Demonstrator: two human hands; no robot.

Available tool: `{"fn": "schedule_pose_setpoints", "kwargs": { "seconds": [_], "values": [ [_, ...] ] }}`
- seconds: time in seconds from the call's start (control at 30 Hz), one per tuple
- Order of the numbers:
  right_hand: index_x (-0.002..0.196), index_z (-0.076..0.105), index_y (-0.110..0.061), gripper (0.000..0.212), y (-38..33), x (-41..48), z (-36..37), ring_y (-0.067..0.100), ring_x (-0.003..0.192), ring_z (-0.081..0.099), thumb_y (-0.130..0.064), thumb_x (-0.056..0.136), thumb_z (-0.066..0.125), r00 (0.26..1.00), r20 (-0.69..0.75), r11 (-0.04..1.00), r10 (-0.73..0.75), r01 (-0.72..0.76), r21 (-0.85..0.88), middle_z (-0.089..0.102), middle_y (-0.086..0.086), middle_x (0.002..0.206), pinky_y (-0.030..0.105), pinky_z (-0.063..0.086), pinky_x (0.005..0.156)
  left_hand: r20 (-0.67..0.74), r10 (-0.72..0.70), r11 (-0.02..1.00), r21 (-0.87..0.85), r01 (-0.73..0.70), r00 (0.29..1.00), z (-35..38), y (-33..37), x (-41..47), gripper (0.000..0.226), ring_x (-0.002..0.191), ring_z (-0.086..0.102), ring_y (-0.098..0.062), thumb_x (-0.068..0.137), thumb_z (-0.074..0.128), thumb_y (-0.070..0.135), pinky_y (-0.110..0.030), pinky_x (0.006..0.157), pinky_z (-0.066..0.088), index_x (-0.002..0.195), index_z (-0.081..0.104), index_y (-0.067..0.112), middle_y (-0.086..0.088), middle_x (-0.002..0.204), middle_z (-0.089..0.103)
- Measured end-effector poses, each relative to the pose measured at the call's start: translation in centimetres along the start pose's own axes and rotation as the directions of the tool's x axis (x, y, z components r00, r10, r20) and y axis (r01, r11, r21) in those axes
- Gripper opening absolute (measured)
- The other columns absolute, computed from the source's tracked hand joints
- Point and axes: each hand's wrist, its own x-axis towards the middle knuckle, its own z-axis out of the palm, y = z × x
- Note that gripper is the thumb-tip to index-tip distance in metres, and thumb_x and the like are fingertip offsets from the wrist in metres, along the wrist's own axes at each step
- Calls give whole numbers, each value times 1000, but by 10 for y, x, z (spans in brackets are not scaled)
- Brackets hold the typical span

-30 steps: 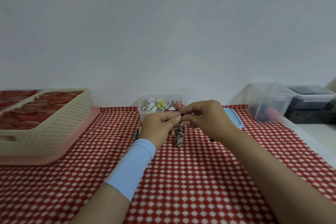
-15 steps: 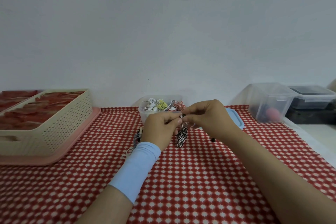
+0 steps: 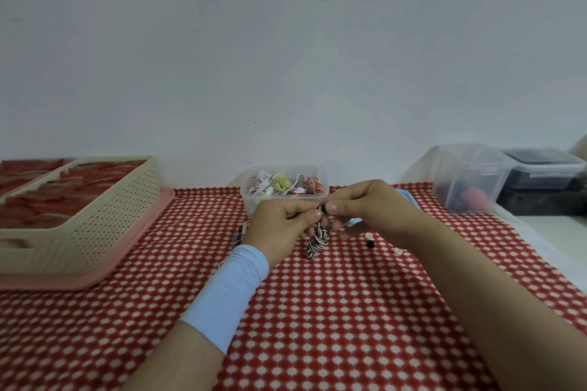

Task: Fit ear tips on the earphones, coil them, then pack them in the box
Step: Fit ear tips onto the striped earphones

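1. The left hand [image 3: 282, 225] pinches the earphones [image 3: 317, 241]. Their striped coil hangs just above the middle of the table, so the bud is steady.
2. The right hand [image 3: 371, 213] pinches a black ear tip [image 3: 323, 209] against the bud, I think to push it on.
3. The box [image 3: 249, 203] waits at the table's back edge. Spare tips [image 3: 369, 244] lie close by.

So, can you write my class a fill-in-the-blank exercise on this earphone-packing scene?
The left hand and right hand pinch striped earphones, black and ____.
The beige basket sits on a ____ tray.
The left wrist wears a light ____ sleeve.
Missing: white; pink; blue.
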Motion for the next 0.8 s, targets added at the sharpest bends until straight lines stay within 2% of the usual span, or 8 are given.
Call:
{"fn": "schedule_pose_setpoints", "kwargs": {
  "seconds": [0.1, 0.17, 0.33, 0.47, 0.6, 0.7, 0.77, 0.8],
  "values": [
    [99, 81, -8, 12, 0, 2, -2, 14, 67, 66, -13, 89, 75, 999, 0, 999, 45, -45, -7, 75, 11, 82, 39, 62, 74, 10, 26, 1000, 12, -26, 1000, 1, -1, 0, 18, 62, 62, -8, 89, 67, 5, -24, 69, 56, 100, 77, 14, -11, 80, 74],
    [95, 82, -8, 9, 0, 2, -2, 14, 67, 66, -12, 88, 76, 999, 5, 999, 45, -45, -17, 74, 12, 83, 38, 62, 72, 9, 25, 1000, 19, -25, 1000, 1, -2, -1, 17, 62, 62, -6, 89, 67, 6, -22, 71, 55, 98, 77, 17, -8, 76, 74],
    [100, 81, -9, 14, 1, 0, -3, 16, 76, 70, -12, 89, 74, 999, 33, 1000, 17, -18, 18, 75, 12, 84, 37, 63, 73, 36, -41, 995, -94, 45, 998, 2, -3, -1, 15, 63, 61, -11, 91, 65, 7, -21, 65, 52, 95, 77, 16, -5, 68, 70],
    [85, 83, -16, 11, 1, 1, -2, 15, 69, 69, -9, 88, 75, 1000, 26, 1000, 11, -11, 6, 76, 11, 80, 35, 63, 67, 31, -24, 996, -84, 27, 999, 2, -1, -1, 17, 59, 61, -8, 89, 65, 1, -19, 63, 53, 96, 76, 12, -1, 68, 71],
    [90, 81, -12, 7, 4, 2, 0, 13, 65, 67, -10, 89, 75, 999, 28, 1000, 23, -22, -10, 76, 11, 83, 34, 62, 65, 39, -26, 998, -48, 28, 999, 1, -2, -1, 17, 57, 60, -3, 90, 65, 0, -15, 61, 51, 95, 76, 12, 7, 63, 70],
    [99, 79, -6, 13, 6, 2, -1, 14, 70, 69, -13, 91, 73, 999, 37, 999, 34, -35, 16, 76, 11, 85, 34, 62, 68, 52, -47, 995, -86, 51, 998, 1, -3, 0, 16, 61, 62, -8, 90, 64, 3, -18, 63, 52, 96, 77, 12, -5, 72, 73],
    [103, 79, -7, 15, 6, 1, -3, 16, 73, 70, -14, 93, 71, 999, 41, 1000, 15, -16, 24, 76, 10, 85, 34, 62, 69, 56, -67, 990, -120, 73, 996, 2, -4, 1, 15, 64, 63, -14, 91, 65, 5, -22, 63, 53, 96, 77, 12, -15, 79, 73],
    [104, 79, -9, 14, 5, 1, -4, 17, 74, 71, -13, 93, 71, 999, 35, 1000, 6, -7, 21, 76, 10, 85, 35, 62, 70, 53, -78, 987, -135, 85, 996, 3, -4, 1, 15, 64, 63, -15, 91, 65, 6, -22, 62, 53, 96, 77, 11, -15, 79, 73]
  ]
}}
